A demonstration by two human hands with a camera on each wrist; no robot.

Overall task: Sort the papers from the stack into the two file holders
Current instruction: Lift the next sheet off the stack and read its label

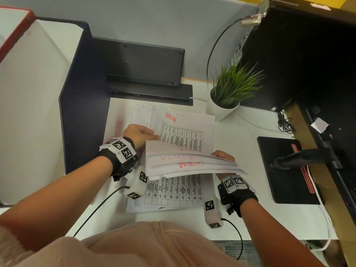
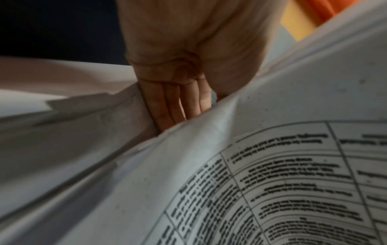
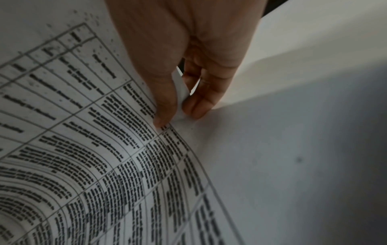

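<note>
A stack of printed papers (image 1: 173,191) lies on the white desk (image 1: 240,132); its top sheet shows a table and "ADMIN" in red. Above it I hold a lifted bundle of sheets (image 1: 192,162) with red writing. My left hand (image 1: 140,135) grips the bundle's left edge, its fingers (image 2: 167,106) tucked between sheets. My right hand (image 1: 223,157) pinches the right edge between thumb and fingers (image 3: 167,106). A tall white file holder with a navy edge (image 1: 77,89) stands at the left. A red-edged one (image 1: 15,26) stands farther left.
A black stand (image 1: 146,66) sits behind the stack. A potted plant (image 1: 229,93) is at the back right. A black pad (image 1: 285,170) and a dark monitor arm (image 1: 300,157) are on the right, with cables near the desk edge.
</note>
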